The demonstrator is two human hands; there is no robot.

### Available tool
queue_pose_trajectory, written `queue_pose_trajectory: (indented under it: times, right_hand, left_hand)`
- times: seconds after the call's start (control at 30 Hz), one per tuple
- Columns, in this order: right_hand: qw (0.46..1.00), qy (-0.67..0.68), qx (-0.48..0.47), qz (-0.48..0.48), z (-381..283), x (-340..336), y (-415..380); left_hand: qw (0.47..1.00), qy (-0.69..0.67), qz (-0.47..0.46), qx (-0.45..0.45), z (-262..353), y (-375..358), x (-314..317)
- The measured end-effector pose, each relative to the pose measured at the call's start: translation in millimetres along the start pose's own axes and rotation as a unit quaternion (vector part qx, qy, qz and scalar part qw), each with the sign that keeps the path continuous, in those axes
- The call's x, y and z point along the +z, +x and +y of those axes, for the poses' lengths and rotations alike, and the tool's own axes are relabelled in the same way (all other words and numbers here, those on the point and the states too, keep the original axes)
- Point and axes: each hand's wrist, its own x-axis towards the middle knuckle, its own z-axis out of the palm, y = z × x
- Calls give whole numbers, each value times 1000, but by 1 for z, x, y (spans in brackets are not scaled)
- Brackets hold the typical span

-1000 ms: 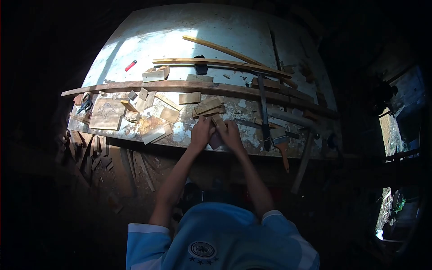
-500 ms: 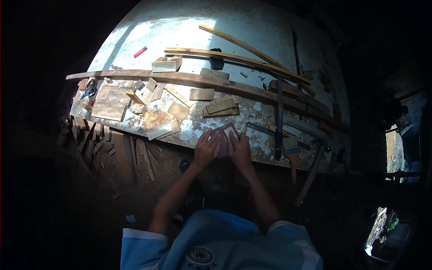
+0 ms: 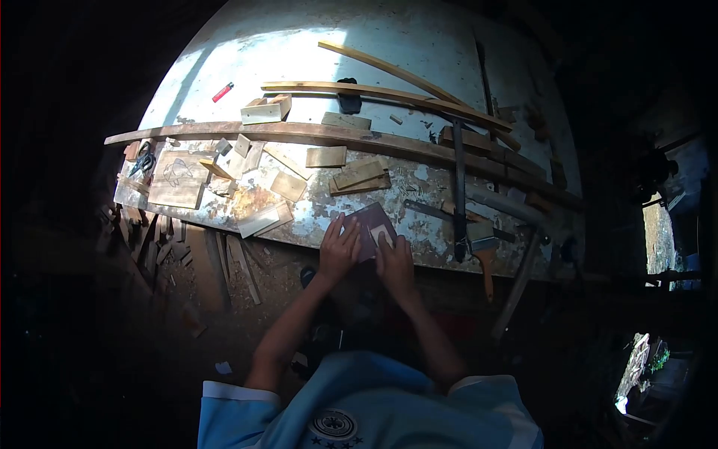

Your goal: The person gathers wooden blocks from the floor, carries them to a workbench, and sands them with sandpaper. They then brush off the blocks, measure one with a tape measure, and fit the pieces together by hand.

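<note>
Hands on dark sheet at near edge of surface.
Left hand and right hand both press a dark reddish sheet, likely sandpaper, flat on the surface; fingers spread on it, not curled round it. Stacked wood offcuts lie just beyond, paintbrush to the right.

I see a matt, dark maroon sheet of what looks like sandpaper at the near edge of the white-painted workbench, whose paint is flaked and rough there. The pale offcuts and the long curved strip are bare, unfinished wood. The red lighter looks like plastic.
</note>
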Motion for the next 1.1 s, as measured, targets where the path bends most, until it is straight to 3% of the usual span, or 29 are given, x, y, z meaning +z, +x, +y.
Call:
queue_pose_trajectory:
  times: [0.07,0.13,0.27,0.37,0.5,0.6,0.63,0.67,0.73,0.83,0.87,0.93,0.97,1.0,1.07,1.1]
  right_hand:
    - [999,28,33,-6,3,-1,24]
    - [997,18,51,49,2,6,34]
    - [998,24,51,-9,-10,-16,-35]
    - [993,76,69,-55,-8,-31,-39]
    - [944,285,161,32,8,-24,-8]
    - [886,417,186,76,8,-6,3]
    - [874,448,171,77,2,-6,6]
    - [861,478,157,76,-3,-5,8]
    - [887,445,112,50,-15,-11,9]
    - [927,368,17,-71,-12,-58,-1]
    - [955,294,-15,-39,-5,-81,-8]
    - [986,4,136,94,34,-115,-39]
    - [952,-161,201,166,68,-118,-63]
    - [885,-334,302,119,67,-138,-78]
    - [864,-234,435,-95,111,-153,-102]
    - [905,-184,380,-42,117,-156,-114]
  left_hand:
    - [1000,1,-18,-6,6,-13,-2]
    - [1000,4,-14,-2,7,-3,-4]
    - [1000,3,-7,8,6,-4,-3]
    - [1000,1,-9,4,9,-4,-4]
    - [995,85,-42,20,16,9,-13]
    - [998,63,19,17,41,31,-38]
    - [996,47,54,46,50,39,-50]
    - [995,-95,4,-37,59,44,-54]
    - [902,-373,-87,-196,68,50,-59]
    - [751,-572,-47,-326,37,40,-31]
    - [723,-590,-51,-355,35,39,-38]
    - [662,-625,-60,-409,32,38,-55]
    - [675,-608,-73,-412,22,34,-54]
    - [636,-640,-64,-426,16,30,-52]
    - [554,-696,-52,-454,6,22,-46]
    - [517,-734,-66,-436,1,21,-41]
